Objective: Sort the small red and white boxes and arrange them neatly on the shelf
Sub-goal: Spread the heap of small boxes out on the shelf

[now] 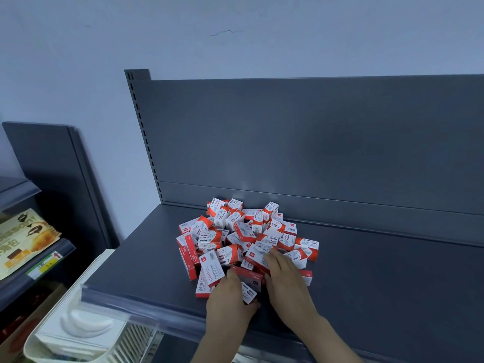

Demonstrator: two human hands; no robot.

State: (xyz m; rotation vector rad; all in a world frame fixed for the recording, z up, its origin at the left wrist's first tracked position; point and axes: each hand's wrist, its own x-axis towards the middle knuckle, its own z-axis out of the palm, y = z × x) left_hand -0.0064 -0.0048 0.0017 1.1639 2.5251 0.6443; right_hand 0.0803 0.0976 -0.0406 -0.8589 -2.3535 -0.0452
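A jumbled pile of small red and white boxes [246, 239], some printed "PAPER CLIPS" and others "24/6", lies on the dark grey shelf [146, 271], towards its middle and reaching back close to the rear panel [314, 140]. Both hands work at the pile's near edge. The left hand [230, 299] curls around a paper clip box [248, 293], its fingers [231, 275] pinching that box against the palm. The right hand [285, 281] lies flat on top of the near boxes, its fingers [271, 256] loosely together and pressed on a white box face. To the left stands a lower shelf with a snack packet [23, 237], and a white plastic basket [78, 323] sits below the shelf's front edge.
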